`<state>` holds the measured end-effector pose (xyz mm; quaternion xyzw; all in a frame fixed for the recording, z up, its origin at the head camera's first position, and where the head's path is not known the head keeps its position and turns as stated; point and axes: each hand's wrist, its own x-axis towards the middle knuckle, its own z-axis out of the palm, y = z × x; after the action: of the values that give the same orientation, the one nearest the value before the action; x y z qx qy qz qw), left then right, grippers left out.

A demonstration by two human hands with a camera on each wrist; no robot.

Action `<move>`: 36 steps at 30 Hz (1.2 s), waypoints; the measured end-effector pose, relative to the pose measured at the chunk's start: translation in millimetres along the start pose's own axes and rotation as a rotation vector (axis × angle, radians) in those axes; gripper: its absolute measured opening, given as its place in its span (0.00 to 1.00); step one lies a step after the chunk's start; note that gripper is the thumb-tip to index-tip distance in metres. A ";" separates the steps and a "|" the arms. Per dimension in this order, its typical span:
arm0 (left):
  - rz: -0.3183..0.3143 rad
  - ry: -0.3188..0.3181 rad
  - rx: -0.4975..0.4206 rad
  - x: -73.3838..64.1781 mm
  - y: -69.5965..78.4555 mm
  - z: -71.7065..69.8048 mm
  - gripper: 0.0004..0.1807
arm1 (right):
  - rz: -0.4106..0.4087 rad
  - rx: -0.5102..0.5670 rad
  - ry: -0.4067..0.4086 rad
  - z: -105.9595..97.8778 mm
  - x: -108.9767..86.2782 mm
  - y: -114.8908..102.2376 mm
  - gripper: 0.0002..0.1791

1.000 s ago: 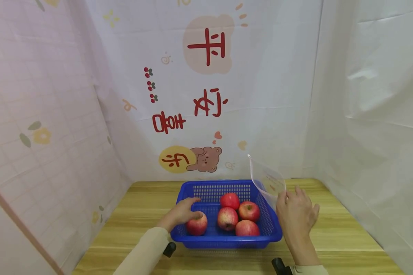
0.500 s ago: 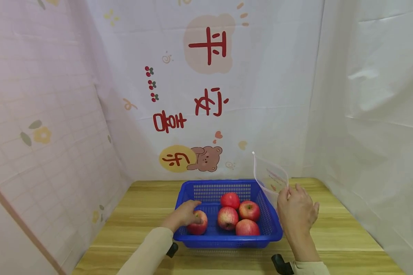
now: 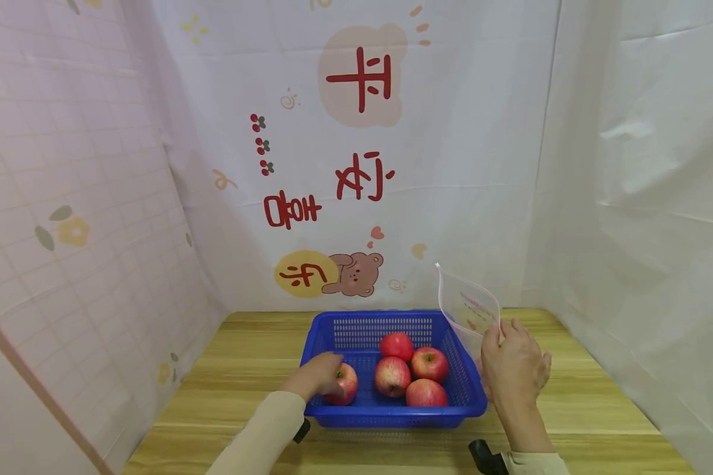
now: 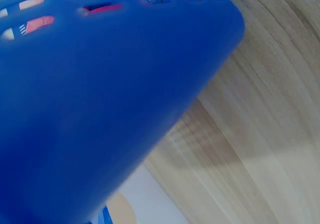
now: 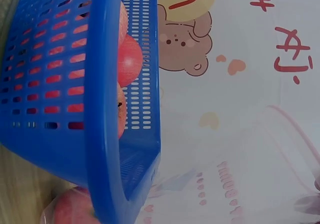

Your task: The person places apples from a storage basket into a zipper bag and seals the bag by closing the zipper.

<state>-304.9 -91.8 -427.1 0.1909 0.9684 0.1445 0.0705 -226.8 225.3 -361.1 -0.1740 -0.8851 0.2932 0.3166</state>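
At the left end of a blue plastic basket (image 3: 386, 413), my left hand (image 3: 313, 377) curls round a red apple (image 3: 349, 381). That apple still sits low in the basket, its left side covered by the hand. Beyond the basket's right end, my right hand (image 3: 515, 364) pinches the rim of a clear zip bag (image 3: 471, 305), whose mouth gapes to the left. Through clear film in the right wrist view, another apple (image 5: 74, 208) shows outside the basket, apparently inside the bag. Only the basket's outer wall (image 4: 115, 84) and wood fill the left wrist view.
Several more apples, among them a striped apple (image 3: 393, 377), cluster in the basket's right half. A wood-grain table (image 3: 243, 356) bears the basket. White printed cloth (image 3: 475, 132) hangs behind and on both sides.
My left hand has lowered and closed its fingers round the left apple, which was only touched before. My right hand and the bag have shifted slightly to the right.
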 end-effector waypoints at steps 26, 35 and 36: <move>-0.024 -0.014 0.068 -0.8 5.3 3.6 0.39 | 0.023 0.038 0.011 0.5 -1.1 6.3 0.24; -0.027 -0.023 0.037 -0.7 7.1 3.2 0.40 | 0.020 0.039 0.015 -0.1 -1.8 6.0 0.24; -0.027 -0.027 0.030 0.2 6.1 4.2 0.40 | 0.020 0.041 0.015 -0.3 -2.0 6.0 0.24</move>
<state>-302.2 -85.2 -429.3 0.1808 0.9719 0.1264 0.0824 -224.4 229.1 -365.6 -0.1786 -0.8747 0.3132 0.3239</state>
